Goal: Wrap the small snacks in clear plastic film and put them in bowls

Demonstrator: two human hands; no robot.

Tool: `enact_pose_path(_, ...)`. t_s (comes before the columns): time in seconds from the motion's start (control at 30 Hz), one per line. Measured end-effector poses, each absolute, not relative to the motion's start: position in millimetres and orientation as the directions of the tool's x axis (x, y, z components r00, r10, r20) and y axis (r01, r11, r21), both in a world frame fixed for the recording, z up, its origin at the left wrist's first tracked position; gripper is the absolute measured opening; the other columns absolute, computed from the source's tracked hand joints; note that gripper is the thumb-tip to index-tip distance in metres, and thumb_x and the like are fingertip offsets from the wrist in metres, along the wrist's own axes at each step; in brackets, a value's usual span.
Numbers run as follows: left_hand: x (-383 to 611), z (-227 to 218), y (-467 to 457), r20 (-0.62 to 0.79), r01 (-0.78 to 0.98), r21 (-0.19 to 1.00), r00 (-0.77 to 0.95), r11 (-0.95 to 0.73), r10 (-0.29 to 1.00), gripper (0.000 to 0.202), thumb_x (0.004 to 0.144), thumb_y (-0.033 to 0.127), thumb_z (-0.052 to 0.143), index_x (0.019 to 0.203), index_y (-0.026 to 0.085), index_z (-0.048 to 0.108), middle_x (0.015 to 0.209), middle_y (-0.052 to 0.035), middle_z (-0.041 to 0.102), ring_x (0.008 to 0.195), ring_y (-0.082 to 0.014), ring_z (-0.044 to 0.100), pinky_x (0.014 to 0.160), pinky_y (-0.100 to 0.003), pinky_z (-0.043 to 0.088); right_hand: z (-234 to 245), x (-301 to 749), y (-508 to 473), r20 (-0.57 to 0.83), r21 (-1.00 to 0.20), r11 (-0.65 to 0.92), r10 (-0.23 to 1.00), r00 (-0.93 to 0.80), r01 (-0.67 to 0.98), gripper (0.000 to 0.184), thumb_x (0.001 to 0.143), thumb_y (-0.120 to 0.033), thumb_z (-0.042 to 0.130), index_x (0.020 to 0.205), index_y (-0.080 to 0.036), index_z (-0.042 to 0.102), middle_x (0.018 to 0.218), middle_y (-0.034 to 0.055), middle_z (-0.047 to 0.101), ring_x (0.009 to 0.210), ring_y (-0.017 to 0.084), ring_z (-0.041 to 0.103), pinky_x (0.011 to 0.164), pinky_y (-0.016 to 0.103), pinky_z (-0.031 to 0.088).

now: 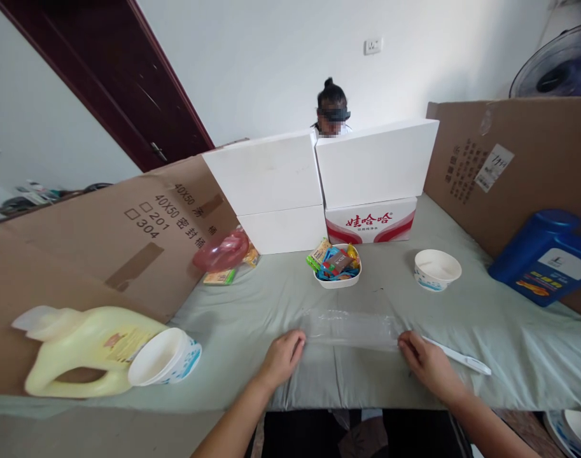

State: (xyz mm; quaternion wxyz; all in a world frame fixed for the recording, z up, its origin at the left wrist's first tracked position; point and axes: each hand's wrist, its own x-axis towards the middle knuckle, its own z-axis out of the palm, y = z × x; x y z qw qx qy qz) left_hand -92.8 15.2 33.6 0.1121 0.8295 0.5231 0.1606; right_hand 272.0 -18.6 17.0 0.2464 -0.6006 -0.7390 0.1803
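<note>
A clear plastic bag or strip of film (350, 329) is stretched flat just above or on the cloth, between both hands. The left end is pinched by my left hand (284, 356), thumb against fingers. At the other end, my right hand (426, 362) closes on the right edge. Beside and partly behind that hand lies a long, thin white tool (464, 360) of a kind I cannot make out. Straight ahead of the film stands a white tub (338, 284) full of small wrapped snacks and blue pieces.
Paper bowls stand right (437, 270) and left (163, 357). A yellow detergent jug (87, 346) lies left; a blue bottle (548, 257) leans right. A red balloon-like thing (223, 249) rests by the left cardboard (94, 280). White boxes (266, 178) stand ahead, a person (332, 105) behind them.
</note>
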Motion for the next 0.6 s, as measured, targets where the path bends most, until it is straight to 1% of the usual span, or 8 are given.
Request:
enact_pose_path(0.03, -87.6, 33.2, 22.7, 0.120, 0.878, 0.319, 0.336, -0.357, 0.934, 0.023, 0.094, 0.019, 0.038, 0.099, 0.020, 0.061, 0.089, -0.0031, 0.070, 0.082, -0.0158, 0.067, 0.078, -0.027, 0.052, 17.7, 268.2, -11.4, 0.107, -0.515, 0.139, 0.989, -0.098, 0.846, 0.029, 0.097, -0.035, 0.033, 0.094, -0.022, 0.059, 0.079, 0.0025, 0.069, 0.072, 0.018, 0.067, 0.065, 0.029, 0.048)
enact_pose_path(0.1, -76.6, 30.4, 37.9, 0.084, 0.940, 0.243, 0.227, -0.240, 0.970, 0.023, 0.096, 0.019, 0.039, 0.103, 0.020, 0.061, 0.091, -0.0031, 0.071, 0.083, -0.0158, 0.068, 0.077, -0.026, 0.050, 17.9, 260.0, 3.6, 0.050, -0.378, 0.023, 0.999, -0.004, 0.925, 0.026, 0.097, -0.032, 0.033, 0.096, -0.021, 0.057, 0.077, 0.0033, 0.070, 0.073, 0.020, 0.068, 0.063, 0.028, 0.046)
enact_pose_path(0.17, -66.2, 26.1, 50.3, 0.079, 0.964, 0.198, 0.164, -0.176, 0.983, 0.024, 0.097, 0.019, 0.040, 0.106, 0.019, 0.061, 0.094, -0.0048, 0.072, 0.085, -0.0174, 0.068, 0.076, -0.026, 0.049, 16.4, 252.6, 16.1, 0.037, -0.267, -0.036, 0.998, 0.047, 0.963, 0.026, 0.097, -0.028, 0.032, 0.096, -0.018, 0.057, 0.078, 0.0066, 0.070, 0.073, 0.022, 0.069, 0.061, 0.029, 0.045)
enact_pose_path(0.2, -61.9, 23.9, 54.7, 0.080, 0.970, 0.183, 0.146, -0.158, 0.986, 0.024, 0.097, 0.020, 0.040, 0.107, 0.019, 0.062, 0.094, -0.0059, 0.072, 0.085, -0.0186, 0.069, 0.075, -0.027, 0.049, 14.9, 249.6, 20.5, 0.040, -0.238, -0.045, 0.998, 0.057, 0.970, 0.026, 0.097, -0.026, 0.032, 0.095, -0.017, 0.057, 0.079, 0.0086, 0.070, 0.073, 0.023, 0.069, 0.059, 0.029, 0.044)
enact_pose_path(0.37, -49.9, 19.0, 61.6, 0.053, 0.992, 0.087, 0.084, -0.088, 0.995, 0.027, 0.099, 0.027, 0.039, 0.108, 0.018, 0.063, 0.094, -0.0095, 0.072, 0.083, -0.0223, 0.070, 0.072, -0.029, 0.049, 5.9, 241.4, 23.3, 0.067, -0.134, -0.063, 0.995, 0.073, 0.989, 0.022, 0.094, -0.019, 0.035, 0.093, -0.014, 0.057, 0.084, 0.0138, 0.069, 0.068, 0.024, 0.069, 0.054, 0.030, 0.043)
enact_pose_path(0.5, -44.6, 21.3, 66.1, 0.017, 0.998, 0.033, 0.047, -0.047, 0.999, 0.028, 0.098, 0.030, 0.040, 0.107, 0.019, 0.063, 0.087, -0.0094, 0.073, 0.079, -0.0227, 0.070, 0.070, -0.029, 0.049, 2.3, 238.8, 20.3, 0.080, -0.095, -0.059, 0.995, 0.067, 0.994, 0.019, 0.092, -0.017, 0.038, 0.094, -0.014, 0.057, 0.083, 0.0137, 0.067, 0.064, 0.023, 0.068, 0.052, 0.030, 0.045)
enact_pose_path(0.6, -41.5, 25.6, 71.7, 0.013, 1.000, 0.012, 0.016, -0.016, 1.000, 0.028, 0.097, 0.033, 0.042, 0.104, 0.017, 0.064, 0.081, -0.0103, 0.071, 0.077, -0.0236, 0.069, 0.069, -0.031, 0.050, 3.2, 240.6, 20.8, 0.094, -0.083, -0.056, 0.994, 0.064, 0.995, 0.020, 0.093, -0.017, 0.038, 0.093, -0.014, 0.057, 0.081, 0.0126, 0.067, 0.062, 0.022, 0.067, 0.053, 0.030, 0.046)
